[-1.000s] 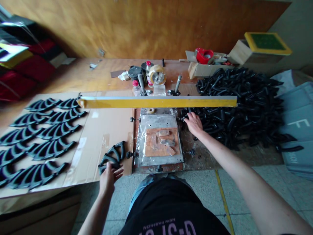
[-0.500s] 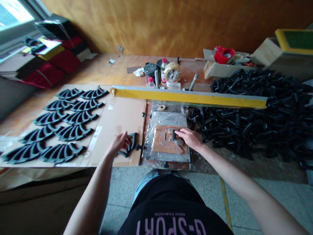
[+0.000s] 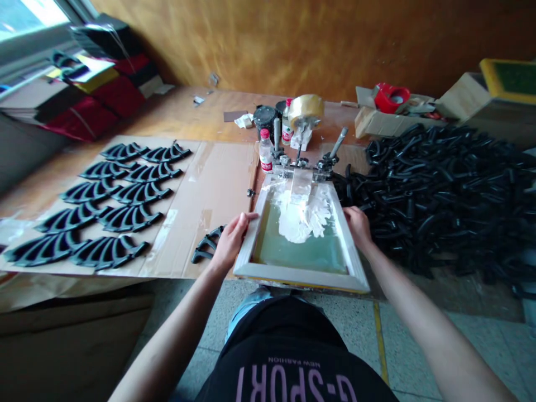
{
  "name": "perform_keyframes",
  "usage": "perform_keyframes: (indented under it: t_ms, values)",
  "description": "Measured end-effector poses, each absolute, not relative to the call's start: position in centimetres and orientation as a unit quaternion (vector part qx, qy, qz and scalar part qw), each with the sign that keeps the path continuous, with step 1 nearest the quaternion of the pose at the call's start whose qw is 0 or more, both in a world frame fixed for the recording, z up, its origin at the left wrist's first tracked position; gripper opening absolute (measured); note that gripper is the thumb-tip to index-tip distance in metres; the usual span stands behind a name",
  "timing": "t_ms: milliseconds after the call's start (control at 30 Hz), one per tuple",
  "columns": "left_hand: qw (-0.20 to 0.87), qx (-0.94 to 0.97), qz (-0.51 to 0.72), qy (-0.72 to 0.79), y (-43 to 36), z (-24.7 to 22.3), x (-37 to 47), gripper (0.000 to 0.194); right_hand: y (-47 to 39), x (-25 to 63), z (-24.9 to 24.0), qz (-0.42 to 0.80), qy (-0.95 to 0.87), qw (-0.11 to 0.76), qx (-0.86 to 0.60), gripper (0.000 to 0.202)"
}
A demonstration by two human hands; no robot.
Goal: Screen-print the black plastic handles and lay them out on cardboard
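A screen printing frame lies lowered flat in front of me, with a greenish mesh and white ink smeared over its far half. My left hand grips the frame's left side, thumb along the edge. On the opposite side my right hand is closed at the right rim, its fingers partly hidden. Beside my left hand, a few curved black plastic pieces rest on the cardboard. The base plate and small black piece are covered by the frame.
Fanned rows of curved black pieces lie on cardboard at left. A large heap of black pieces fills the right. Behind the frame stand clamps, bottles, black tubs and a tape roll.
The screen frame has swung down from raised to flat. My right hand has left the small black piece, and both hands have moved onto the frame's sides.
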State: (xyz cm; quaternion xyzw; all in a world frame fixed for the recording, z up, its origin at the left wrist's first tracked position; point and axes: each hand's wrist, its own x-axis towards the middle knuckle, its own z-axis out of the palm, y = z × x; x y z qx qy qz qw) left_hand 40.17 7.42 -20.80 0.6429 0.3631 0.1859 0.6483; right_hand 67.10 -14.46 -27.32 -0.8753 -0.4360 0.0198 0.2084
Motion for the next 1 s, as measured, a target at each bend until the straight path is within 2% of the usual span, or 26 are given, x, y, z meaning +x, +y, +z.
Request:
perform_keyframes:
  t_ms: [100, 167, 200, 267, 333, 500, 600, 767, 900, 1000]
  values:
    - [0.656, 0.615, 0.151, 0.411, 6.7, -26.0, 39.0, 0.065, -11.1, 68.1, -25.1, -0.073, -0.421, 0.263, -0.865, 0.044]
    - [0.644, 0.613, 0.145, 0.435, 6.7, -28.6, 39.1, 0.074, -7.8, 66.9, -23.9, -0.085, -0.468, 0.255, -0.842, 0.052]
    - [0.636, 0.618, 0.141, 0.441, 6.9, -29.5, 39.2, 0.075, -6.4, 66.0, -23.6, -0.064, -0.495, 0.232, -0.835, 0.049]
    - [0.631, 0.627, 0.129, 0.437, 7.2, -30.5, 39.5, 0.074, -4.9, 63.8, -23.6, -0.002, -0.533, 0.175, -0.828, 0.029]
    - [0.64, 0.626, 0.119, 0.429, 7.5, -30.6, 39.5, 0.073, -5.4, 61.9, -24.1, 0.04, -0.577, 0.136, -0.804, 0.013]
    - [0.646, 0.618, 0.115, 0.433, 7.5, -29.8, 39.4, 0.068, -9.6, 60.4, -24.4, 0.086, -0.723, 0.116, -0.675, 0.02]
    - [0.634, 0.626, 0.113, 0.44, 7.5, -29.5, 39.4, 0.066, -9.7, 60.6, -24.3, 0.07, -0.695, 0.126, -0.704, 0.015]
    - [0.644, 0.621, 0.115, 0.431, 7.5, -29.6, 39.3, 0.067, -10.5, 59.3, -25.8, 0.032, -0.692, 0.141, -0.707, 0.026]
    - [0.641, 0.619, 0.116, 0.438, 7.3, -28.6, 39.3, 0.068, -10.0, 59.6, -25.0, 0.055, -0.669, 0.174, -0.721, 0.016]
    - [0.643, 0.625, 0.123, 0.425, 7.4, -26.1, 39.2, 0.073, -6.8, 62.2, -22.5, 0.026, -0.578, 0.225, -0.784, 0.034]
